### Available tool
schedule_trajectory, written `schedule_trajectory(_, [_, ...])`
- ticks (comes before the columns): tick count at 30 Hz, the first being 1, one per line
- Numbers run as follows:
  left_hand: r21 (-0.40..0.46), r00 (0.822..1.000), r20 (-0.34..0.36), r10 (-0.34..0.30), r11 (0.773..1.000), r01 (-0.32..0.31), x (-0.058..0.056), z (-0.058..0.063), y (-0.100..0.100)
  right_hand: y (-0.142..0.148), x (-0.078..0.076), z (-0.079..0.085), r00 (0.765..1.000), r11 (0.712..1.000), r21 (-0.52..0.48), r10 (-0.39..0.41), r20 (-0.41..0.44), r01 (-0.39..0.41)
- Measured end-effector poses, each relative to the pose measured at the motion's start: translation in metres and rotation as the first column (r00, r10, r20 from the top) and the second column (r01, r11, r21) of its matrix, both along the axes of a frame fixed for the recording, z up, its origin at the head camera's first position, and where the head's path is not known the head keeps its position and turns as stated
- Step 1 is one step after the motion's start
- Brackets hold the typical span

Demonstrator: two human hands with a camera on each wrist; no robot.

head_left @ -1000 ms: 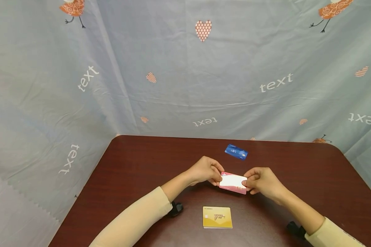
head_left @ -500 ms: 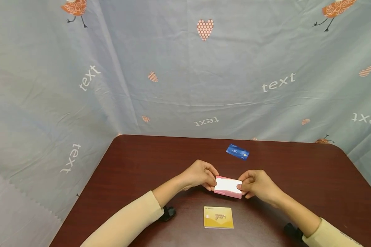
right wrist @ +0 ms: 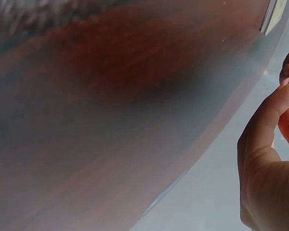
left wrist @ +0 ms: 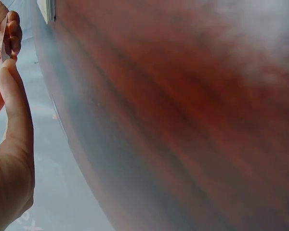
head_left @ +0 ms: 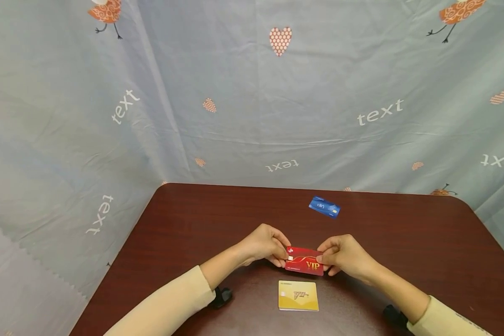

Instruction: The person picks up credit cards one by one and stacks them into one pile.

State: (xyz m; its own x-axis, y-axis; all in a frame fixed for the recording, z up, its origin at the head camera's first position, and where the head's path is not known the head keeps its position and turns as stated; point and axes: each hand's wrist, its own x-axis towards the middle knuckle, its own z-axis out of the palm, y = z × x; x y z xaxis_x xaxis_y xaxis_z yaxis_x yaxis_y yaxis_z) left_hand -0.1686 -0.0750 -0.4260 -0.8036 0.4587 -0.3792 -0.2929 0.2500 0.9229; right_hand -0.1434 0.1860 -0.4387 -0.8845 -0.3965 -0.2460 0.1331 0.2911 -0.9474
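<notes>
Between both hands a red VIP card (head_left: 301, 262) is held up, its face toward the head camera. My left hand (head_left: 263, 245) pinches its left edge; my right hand (head_left: 345, 257) pinches the right edge. A gold card (head_left: 298, 296) lies just in front, on the near part of the table, with a pale edge beneath it like a stack. In the left wrist view the held card (left wrist: 5, 41) shows edge-on beyond my left hand (left wrist: 14, 144). My right hand (right wrist: 269, 168) fills the right side of its own wrist view.
A blue VIP card (head_left: 325, 206) lies near the far edge of the dark red-brown table (head_left: 218, 210). Behind and to the left hangs a grey-blue patterned curtain (head_left: 235, 121). Dark wrist straps show at both forearms.
Both hands have brought the red card nearer and slightly left, closer to the gold card. Its face, washed white by glare before, now shows red with gold lettering.
</notes>
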Motion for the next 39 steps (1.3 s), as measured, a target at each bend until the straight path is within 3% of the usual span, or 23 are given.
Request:
schedule_trajectory(21, [-0.050, 0.998, 0.023, -0.062, 0.997, 0.063, 0.031, -0.002, -0.010, -0.011, 0.015, -0.003, 0.991, 0.993, -0.021, 0.119, 0.056, -0.118])
schedule_trajectory(39, [-0.088, 0.995, 0.019, -0.101, 0.991, 0.102, 0.042, -0.005, -0.012, -0.016, 0.023, -0.009, 0.977, 0.979, 0.021, 0.201, 0.066, -0.202])
